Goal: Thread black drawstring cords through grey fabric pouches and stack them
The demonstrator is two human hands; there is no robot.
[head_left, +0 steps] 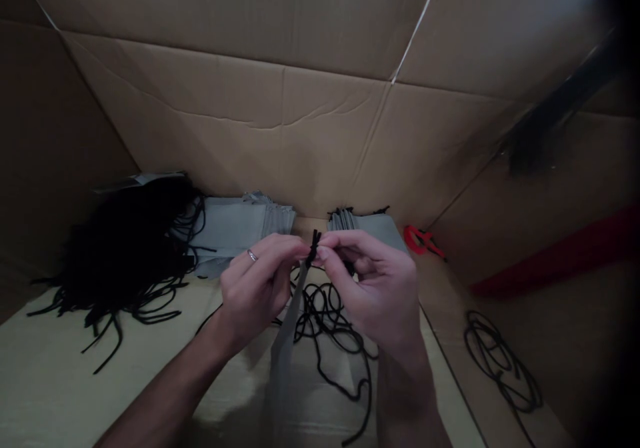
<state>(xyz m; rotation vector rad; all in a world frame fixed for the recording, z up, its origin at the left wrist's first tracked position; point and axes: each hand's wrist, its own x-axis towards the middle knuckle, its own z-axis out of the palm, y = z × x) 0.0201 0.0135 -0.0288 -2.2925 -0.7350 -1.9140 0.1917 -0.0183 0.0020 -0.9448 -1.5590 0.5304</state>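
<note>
In the middle of the head view, my left hand (263, 281) and my right hand (373, 281) meet fingertip to fingertip. Both pinch a black cord (313, 247) whose short ends stick up between the fingers and look knotted. From that knot hangs a thin grey fabric piece (287, 348), seen nearly edge-on. A ring (252, 255) is on a finger of my left hand. Below and behind the hands, loose loops of black cord (325, 325) lie on the pale work surface (40, 381).
A big heap of black cords (125, 248) lies at the left. Behind it is a stack of grey fabric pieces (233, 218), with another corded stack (377, 225) to the right. Red-handled scissors (423, 240) and a cord coil (500, 361) lie at the right. Cardboard walls (225, 101) enclose the surface.
</note>
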